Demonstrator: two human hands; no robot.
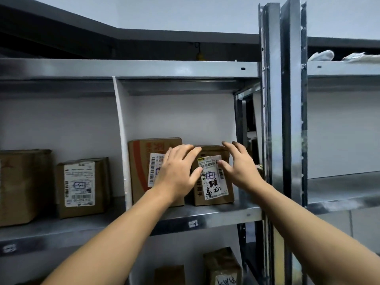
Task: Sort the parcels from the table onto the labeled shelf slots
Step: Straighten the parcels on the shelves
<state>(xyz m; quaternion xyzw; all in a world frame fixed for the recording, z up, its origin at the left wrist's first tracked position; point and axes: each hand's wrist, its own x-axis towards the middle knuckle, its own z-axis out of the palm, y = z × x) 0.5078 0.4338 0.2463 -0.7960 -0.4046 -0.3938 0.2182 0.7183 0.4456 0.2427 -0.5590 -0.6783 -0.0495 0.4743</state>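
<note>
A small cardboard parcel [213, 188] with a white shipping label and black handwriting stands on the metal shelf [224, 212], in the slot right of a white divider [123, 145]. My left hand [177, 171] and my right hand [239, 165] hover with straight, spread fingers on either side of its front; whether they touch it is unclear. Behind my left hand, a taller parcel [141, 161] with orange print stands in the same slot. A small slot label [193, 224] is stuck on the shelf's front edge.
Left of the divider stand a labelled brown parcel [82, 186] and a larger box [18, 186]. More parcels [223, 266] sit on the shelf below. A steel upright [281, 120] stands right of the slot, with a bare shelf bay [343, 194] beyond it.
</note>
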